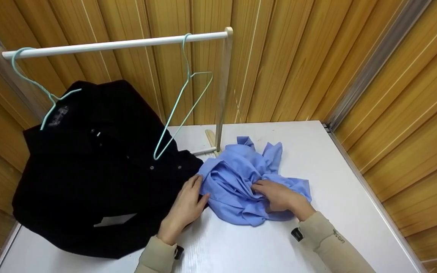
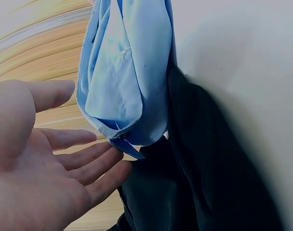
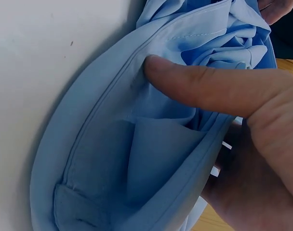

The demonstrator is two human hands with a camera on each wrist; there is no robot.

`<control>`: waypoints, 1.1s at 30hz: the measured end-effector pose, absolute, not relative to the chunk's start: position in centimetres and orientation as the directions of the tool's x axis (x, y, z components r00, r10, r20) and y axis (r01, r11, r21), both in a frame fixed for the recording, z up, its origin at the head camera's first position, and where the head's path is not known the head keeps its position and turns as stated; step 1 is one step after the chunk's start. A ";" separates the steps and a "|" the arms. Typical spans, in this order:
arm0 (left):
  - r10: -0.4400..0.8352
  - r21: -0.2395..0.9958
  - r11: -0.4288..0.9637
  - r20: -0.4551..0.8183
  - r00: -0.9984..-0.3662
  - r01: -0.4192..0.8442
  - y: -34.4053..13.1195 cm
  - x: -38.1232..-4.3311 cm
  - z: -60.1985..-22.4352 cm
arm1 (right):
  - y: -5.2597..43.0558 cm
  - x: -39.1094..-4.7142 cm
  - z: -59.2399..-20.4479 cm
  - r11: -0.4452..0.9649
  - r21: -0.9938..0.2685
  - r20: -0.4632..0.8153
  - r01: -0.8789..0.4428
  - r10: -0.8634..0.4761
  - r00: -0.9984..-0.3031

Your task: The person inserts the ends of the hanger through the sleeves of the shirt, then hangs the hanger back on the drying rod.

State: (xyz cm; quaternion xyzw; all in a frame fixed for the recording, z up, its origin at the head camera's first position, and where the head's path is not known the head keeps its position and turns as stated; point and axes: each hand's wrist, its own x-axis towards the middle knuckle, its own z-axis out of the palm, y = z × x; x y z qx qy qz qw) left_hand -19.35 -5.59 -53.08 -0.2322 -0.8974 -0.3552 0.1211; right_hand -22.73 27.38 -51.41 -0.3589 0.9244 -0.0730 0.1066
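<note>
Sorting out the crumpled blue shirt point(image 1: 233, 189) on the tabletop point(image 1: 237, 252) seems in hand: the right hand point(image 1: 279, 195) grips its folds; the left hand point(image 1: 185, 204), fingers loosely extended, touches its edge. Spreading it calls for the room rightward (the black shirt point(image 1: 85, 182) crowds the left).

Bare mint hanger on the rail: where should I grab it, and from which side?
Probably pinch the bare hanger at its neck, just below the hook, from the front. The hook loops over the white rail, so a grip there should lift it straight off; the lower corner, seen against the black shirt, could snag. Use the left hand: the right hand grips the blue cloth.
</note>
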 end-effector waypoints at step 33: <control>0.184 0.540 0.702 0.493 -0.851 0.464 -6.2 -20.0 -53.7 | 26.8 -22.5 -51.5 0.634 -0.392 -0.067 -0.667 -0.743 -0.666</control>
